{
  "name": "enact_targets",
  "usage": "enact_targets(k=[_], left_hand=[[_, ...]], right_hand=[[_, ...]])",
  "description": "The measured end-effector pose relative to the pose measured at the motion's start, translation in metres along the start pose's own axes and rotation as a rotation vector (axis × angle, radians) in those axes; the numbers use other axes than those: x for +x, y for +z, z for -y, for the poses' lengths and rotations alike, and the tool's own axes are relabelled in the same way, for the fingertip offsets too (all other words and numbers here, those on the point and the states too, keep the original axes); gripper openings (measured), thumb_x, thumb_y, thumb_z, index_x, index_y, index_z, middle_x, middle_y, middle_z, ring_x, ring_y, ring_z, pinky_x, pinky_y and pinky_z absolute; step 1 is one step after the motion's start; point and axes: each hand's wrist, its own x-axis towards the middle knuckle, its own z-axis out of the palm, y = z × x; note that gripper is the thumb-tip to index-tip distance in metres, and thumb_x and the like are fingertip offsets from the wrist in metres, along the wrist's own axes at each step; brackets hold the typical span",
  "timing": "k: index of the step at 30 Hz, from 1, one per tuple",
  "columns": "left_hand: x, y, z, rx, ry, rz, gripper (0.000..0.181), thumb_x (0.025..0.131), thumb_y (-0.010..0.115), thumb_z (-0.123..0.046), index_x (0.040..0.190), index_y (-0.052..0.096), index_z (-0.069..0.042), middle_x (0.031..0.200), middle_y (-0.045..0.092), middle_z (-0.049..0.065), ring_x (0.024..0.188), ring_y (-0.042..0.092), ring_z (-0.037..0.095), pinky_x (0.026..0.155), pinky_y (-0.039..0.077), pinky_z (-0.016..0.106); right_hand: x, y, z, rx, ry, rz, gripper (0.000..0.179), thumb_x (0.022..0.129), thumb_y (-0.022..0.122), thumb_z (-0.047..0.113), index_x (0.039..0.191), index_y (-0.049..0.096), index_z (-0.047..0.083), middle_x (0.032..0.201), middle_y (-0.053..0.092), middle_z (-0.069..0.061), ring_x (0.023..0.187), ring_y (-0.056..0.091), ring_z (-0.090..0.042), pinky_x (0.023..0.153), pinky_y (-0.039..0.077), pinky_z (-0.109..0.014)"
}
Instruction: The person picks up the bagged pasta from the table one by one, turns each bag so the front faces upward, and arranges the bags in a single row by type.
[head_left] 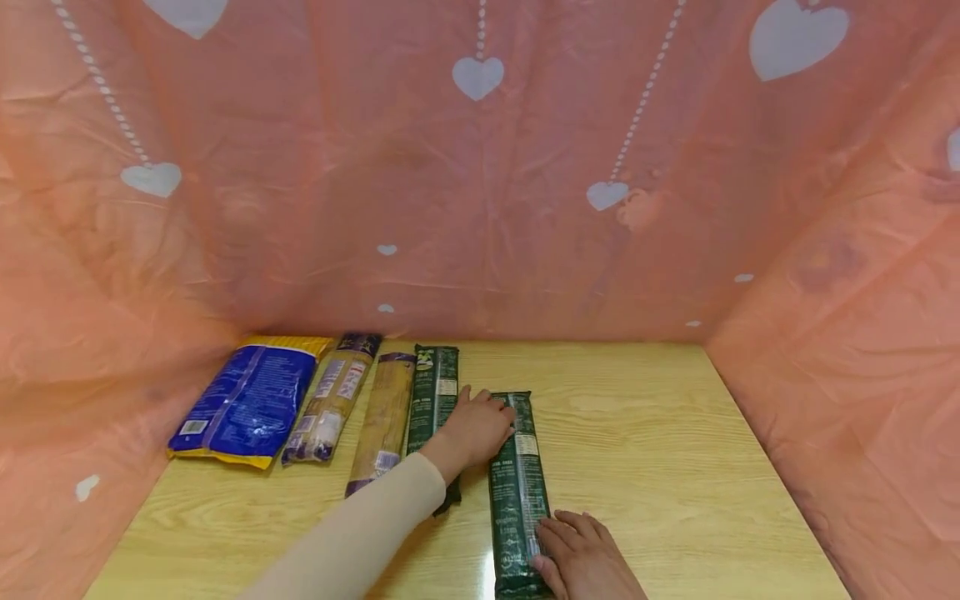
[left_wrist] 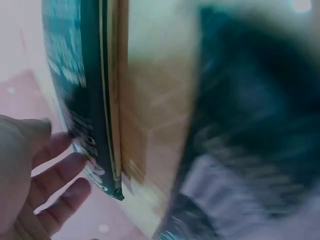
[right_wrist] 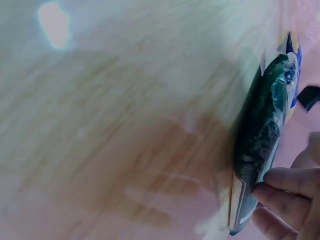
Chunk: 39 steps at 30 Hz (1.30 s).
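Right green packet (head_left: 504,483): a word beginning "spaghe" in pale print, its ending unclear; below it a line ending in "mm", digits doubtful. A white label (head_left: 527,446) and fine print stand above, both illegible.

Left green packet (head_left: 427,417): pale lines and a white panel (head_left: 447,387), illegible.

Blue bag (head_left: 262,387): barcode (head_left: 193,427) in one corner, its digits unreadable; rows of small print, too small to read.

Left purple-ended packet (head_left: 341,393): pale printed panels, unreadable. Right purple-ended packet (head_left: 386,408): one pale label (head_left: 387,462) near its lower end, unreadable.
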Motion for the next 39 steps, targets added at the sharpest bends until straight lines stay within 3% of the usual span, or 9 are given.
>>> enact_targets(k=[4, 6, 9, 14, 21, 26, 29, 34, 39], left_hand=[[0.032, 0.006, 0.004, 0.071, -0.016, -0.038, 0.035, 0.111, 0.051, -0.045, 0.136, 0.068, -0.026, 0.133, 0.069, 0.0, 0.126, 0.059, 0.024, 0.115, 0.043, 0.059], [0.044, 0.01, 0.004, 0.111, -0.026, -0.07, 0.035, 0.111, 0.051, -0.045, 0.134, 0.069, -0.025, 0.131, 0.069, -0.001, 0.125, 0.059, 0.024, 0.114, 0.043, 0.058], [0.058, 0.016, 0.002, 0.158, -0.043, -0.099, 0.038, 0.112, 0.048, -0.047, 0.13, 0.071, -0.024, 0.131, 0.069, -0.001, 0.127, 0.058, 0.025, 0.115, 0.042, 0.058], [0.065, 0.018, -0.003, 0.151, -0.068, -0.064, 0.043, 0.112, 0.044, -0.051, 0.124, 0.075, -0.024, 0.13, 0.067, 0.002, 0.128, 0.055, 0.027, 0.115, 0.041, 0.06], [0.072, 0.017, -0.012, 0.122, -0.082, -0.036, 0.043, 0.114, 0.041, -0.047, 0.128, 0.068, -0.017, 0.126, 0.064, 0.004, 0.128, 0.053, 0.029, 0.115, 0.038, 0.062], [0.068, 0.017, -0.006, 0.087, -0.081, -0.055, 0.034, 0.116, 0.036, -0.034, 0.122, 0.062, -0.014, 0.118, 0.06, 0.005, 0.124, 0.051, 0.03, 0.117, 0.032, 0.063], [0.064, 0.014, 0.0, 0.09, -0.058, -0.156, 0.032, 0.117, 0.034, -0.03, 0.117, 0.06, -0.012, 0.112, 0.059, 0.006, 0.118, 0.052, 0.03, 0.116, 0.033, 0.063], [0.063, -0.001, 0.005, 0.08, -0.015, -0.396, 0.029, 0.116, 0.037, -0.026, 0.107, 0.058, -0.009, 0.101, 0.057, 0.008, 0.106, 0.055, 0.031, 0.112, 0.038, 0.064], [0.061, -0.024, 0.011, 0.075, 0.018, -0.562, 0.03, 0.116, 0.037, -0.024, 0.098, 0.054, -0.008, 0.096, 0.054, 0.01, 0.095, 0.051, 0.03, 0.101, 0.043, 0.058]], right_hand=[[-0.007, 0.007, -0.005, -0.166, -0.026, -0.215, 0.021, 0.098, 0.073, 0.043, 0.098, 0.076, 0.022, 0.098, 0.07, 0.01, 0.099, 0.062, -0.014, 0.087, 0.055, -0.042], [-0.011, 0.009, -0.006, -0.2, 0.017, -0.241, 0.023, 0.095, 0.076, 0.047, 0.087, 0.068, 0.026, 0.087, 0.063, 0.013, 0.089, 0.057, -0.012, 0.08, 0.054, -0.04], [-0.016, 0.011, -0.004, -0.226, 0.091, -0.21, 0.038, 0.096, 0.07, 0.058, 0.078, 0.057, 0.028, 0.077, 0.048, 0.013, 0.078, 0.045, -0.011, 0.073, 0.049, -0.039], [-0.018, 0.017, -0.001, -0.248, 0.109, -0.21, 0.05, 0.095, 0.066, 0.067, 0.07, 0.046, 0.028, 0.072, 0.031, 0.012, 0.071, 0.031, -0.01, 0.068, 0.039, -0.034], [-0.019, 0.023, -0.002, -0.237, 0.106, -0.2, 0.052, 0.095, 0.063, 0.069, 0.07, 0.051, 0.024, 0.072, 0.034, 0.011, 0.071, 0.032, -0.011, 0.07, 0.038, -0.036], [-0.017, 0.029, -0.004, -0.28, 0.049, -0.283, 0.056, 0.099, 0.054, 0.072, 0.069, 0.048, 0.025, 0.071, 0.035, 0.01, 0.07, 0.03, -0.011, 0.068, 0.037, -0.035], [-0.015, 0.028, -0.003, -0.297, 0.043, -0.281, 0.056, 0.099, 0.054, 0.071, 0.069, 0.049, 0.025, 0.07, 0.035, 0.01, 0.07, 0.03, -0.011, 0.068, 0.038, -0.035], [-0.011, 0.019, 0.004, -0.257, 0.127, -0.18, 0.05, 0.095, 0.065, 0.067, 0.073, 0.056, 0.023, 0.073, 0.038, 0.009, 0.073, 0.035, -0.013, 0.073, 0.042, -0.038], [-0.002, 0.014, 0.006, -0.195, 0.223, -0.2, 0.044, 0.091, 0.073, 0.062, 0.079, 0.064, 0.02, 0.077, 0.046, 0.007, 0.078, 0.043, -0.016, 0.078, 0.044, -0.042]])
